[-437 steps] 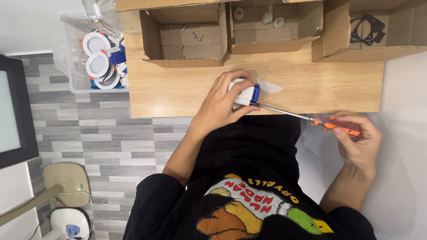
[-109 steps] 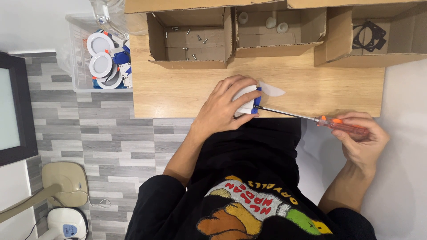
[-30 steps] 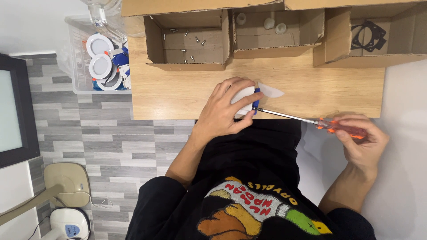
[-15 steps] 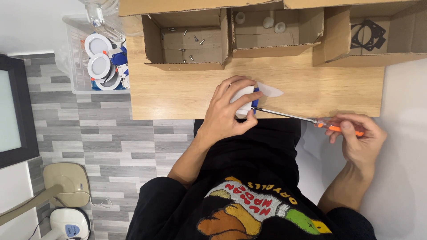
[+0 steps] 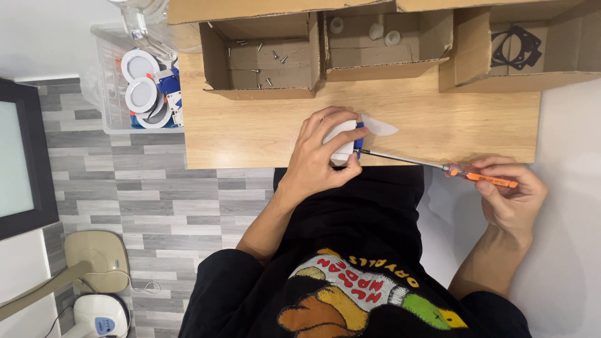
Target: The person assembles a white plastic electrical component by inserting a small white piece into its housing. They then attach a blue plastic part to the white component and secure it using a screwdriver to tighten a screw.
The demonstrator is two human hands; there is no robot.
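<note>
Setting: grey plank floor (image 5: 156, 206) to one side, white surface on the other, with a light wooden table (image 5: 250, 134) running across the upper view.
Left hand: the left hand (image 5: 322, 156) lies over a small white and blue part (image 5: 344, 134) at the near edge of the table; fingers (image 5: 325, 122) curl over its top, thumb pressed against its near side, gripping it firmly.
Held part: mostly hidden under the fingers; a blue strip shows at the fingertip end, and a pale translucent tab (image 5: 380, 127) juts out on the table just past the fingertips.
Right hand: the right hand (image 5: 513, 197) is closed around the orange handle of a screwdriver (image 5: 438, 164), off the table edge and over the white surface; fingers wrap the handle snugly.
Screwdriver: thin metal shaft runs from the right fingers across to the left fingertips, its tip meeting the blue end of the part beside the left thumb; exact seating of the tip cannot be told.
Beyond the left fingers: open cardboard box with loose screws (image 5: 260, 59).
Beyond and between the hands: cardboard box with small white round pieces (image 5: 382, 37).
Beyond the right fingers: cardboard box with black square gaskets (image 5: 516, 50).
Outward of the left wrist: clear plastic bin (image 5: 113, 94) holding round white fittings and blue parts, standing just beside the table end.
Person: black printed shirt (image 5: 363, 275) fills the lower centre.
</note>
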